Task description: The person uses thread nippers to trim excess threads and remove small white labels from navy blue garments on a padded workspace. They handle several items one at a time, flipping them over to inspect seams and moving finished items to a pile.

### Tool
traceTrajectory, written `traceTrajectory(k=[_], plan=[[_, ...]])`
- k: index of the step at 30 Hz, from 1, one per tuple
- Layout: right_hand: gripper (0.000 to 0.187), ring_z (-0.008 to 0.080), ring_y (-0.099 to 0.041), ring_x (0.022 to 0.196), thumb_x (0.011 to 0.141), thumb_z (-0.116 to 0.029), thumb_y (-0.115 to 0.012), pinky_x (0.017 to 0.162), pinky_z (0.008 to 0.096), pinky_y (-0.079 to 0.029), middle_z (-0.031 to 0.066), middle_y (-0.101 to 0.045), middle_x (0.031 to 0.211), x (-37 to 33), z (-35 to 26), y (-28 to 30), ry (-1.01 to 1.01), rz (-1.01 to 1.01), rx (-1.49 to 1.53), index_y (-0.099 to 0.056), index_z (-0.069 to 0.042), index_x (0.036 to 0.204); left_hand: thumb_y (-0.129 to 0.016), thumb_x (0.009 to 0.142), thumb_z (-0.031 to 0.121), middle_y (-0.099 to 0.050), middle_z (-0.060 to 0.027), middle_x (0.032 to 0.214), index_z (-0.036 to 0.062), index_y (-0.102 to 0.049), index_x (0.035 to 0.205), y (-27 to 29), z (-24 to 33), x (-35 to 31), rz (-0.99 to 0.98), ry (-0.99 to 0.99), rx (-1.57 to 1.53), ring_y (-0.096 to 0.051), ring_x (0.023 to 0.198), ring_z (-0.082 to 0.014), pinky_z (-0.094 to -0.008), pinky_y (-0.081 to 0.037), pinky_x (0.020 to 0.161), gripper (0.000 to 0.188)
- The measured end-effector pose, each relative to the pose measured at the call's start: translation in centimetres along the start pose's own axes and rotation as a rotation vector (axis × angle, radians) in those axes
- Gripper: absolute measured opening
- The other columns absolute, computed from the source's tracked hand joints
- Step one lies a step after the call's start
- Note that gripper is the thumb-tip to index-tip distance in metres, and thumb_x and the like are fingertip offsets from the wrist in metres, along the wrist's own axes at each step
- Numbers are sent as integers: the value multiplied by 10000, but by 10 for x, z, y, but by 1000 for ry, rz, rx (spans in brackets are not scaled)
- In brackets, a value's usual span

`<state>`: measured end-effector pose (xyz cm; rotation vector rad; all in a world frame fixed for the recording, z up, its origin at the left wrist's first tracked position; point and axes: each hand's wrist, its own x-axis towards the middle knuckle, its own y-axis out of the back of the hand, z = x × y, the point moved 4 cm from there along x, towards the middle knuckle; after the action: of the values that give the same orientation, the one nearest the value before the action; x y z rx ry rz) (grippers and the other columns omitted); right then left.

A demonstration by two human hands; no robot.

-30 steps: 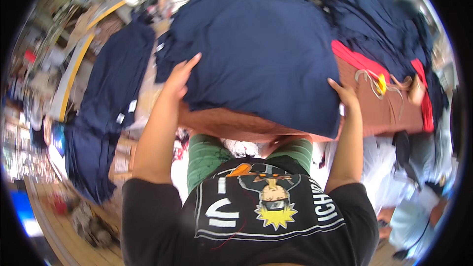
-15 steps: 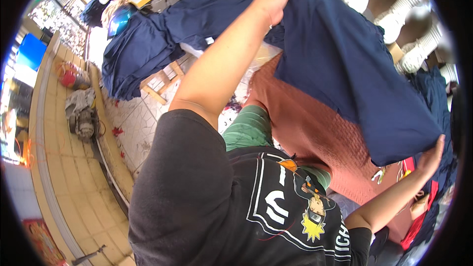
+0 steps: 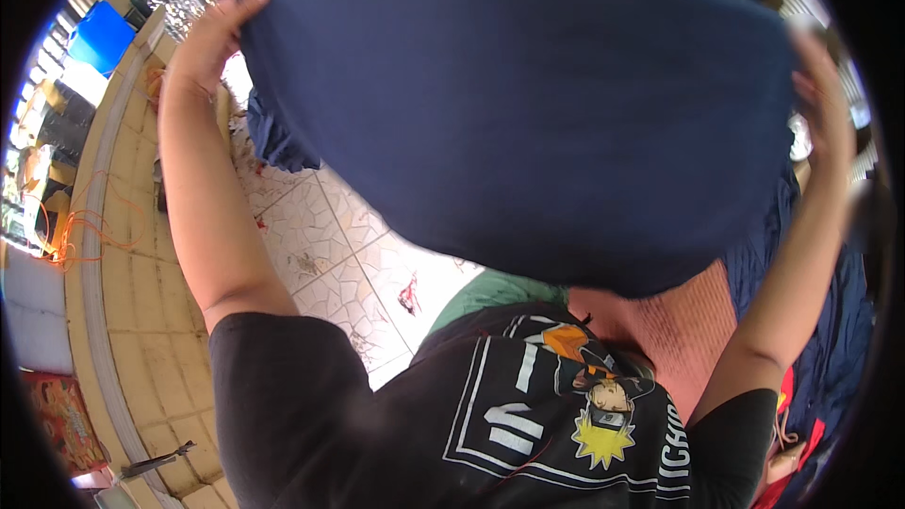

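Note:
A wide sheet of navy blue fabric (image 3: 528, 123) hangs stretched between my raised hands, its lower edge sagging in a curve. My left hand (image 3: 219, 38) is closed on its upper left corner, thumb on top. At the right edge my right hand (image 3: 818, 99) pinches the cloth, slightly blurred by motion. Behind and below the sheet, reddish-brown textured cloth (image 3: 683, 320) shows in part near my lap. More crumpled navy cloth (image 3: 281, 137) pokes out under the sheet's left side. The held fabric hides most of what lies ahead.
Dark blue cloth (image 3: 830, 339) is heaped at the right, with a red strip (image 3: 806, 457) beside it. On the left runs a yellowish tiled ledge (image 3: 141, 320) with an orange cord (image 3: 80, 231) and a blue container (image 3: 102, 38). Pale floor tiles (image 3: 330, 254) carry reddish scraps.
My left hand has swung left and my right hand has risen, spreading the navy fabric wide and level between them. The sheet now covers much of the reddish-brown cloth.

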<state>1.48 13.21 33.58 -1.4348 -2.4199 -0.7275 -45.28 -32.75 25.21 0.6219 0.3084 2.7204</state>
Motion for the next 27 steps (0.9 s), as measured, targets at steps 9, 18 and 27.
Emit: traceTrajectory(k=[9, 18, 27], plan=[[173, 226, -642, 970, 909, -79, -623, 896, 288, -516, 128, -637, 1008, 46, -51, -324, 115, -300, 766, -608, 58, 1013, -694, 868, 90, -670, -170, 996, -72, -595, 1059, 194, -52, 68, 710, -364, -364, -668, 971, -261, -286, -527, 852, 269], [489, 141, -636, 948, 859, -278, -698, 824, 278, -509, 68, -659, 1044, 7, 93, -424, -70, -880, 131, -568, 14, 1230, -724, 851, 197, -545, -23, 739, 62, -578, 880, 152, -375, 5, 707, 324, -550, -512, 608, -116, -232, -415, 498, 201], [340, 98, -619, 891, 865, -126, -661, 773, 255, -490, 50, -674, 1042, -144, 135, -180, -354, -1035, -160, -614, -11, 1181, -622, 907, 234, -684, -18, 998, 114, -649, 1158, -111, -531, -333, -491, 1289, -106, -642, 798, -165, -266, -465, 656, 280]])
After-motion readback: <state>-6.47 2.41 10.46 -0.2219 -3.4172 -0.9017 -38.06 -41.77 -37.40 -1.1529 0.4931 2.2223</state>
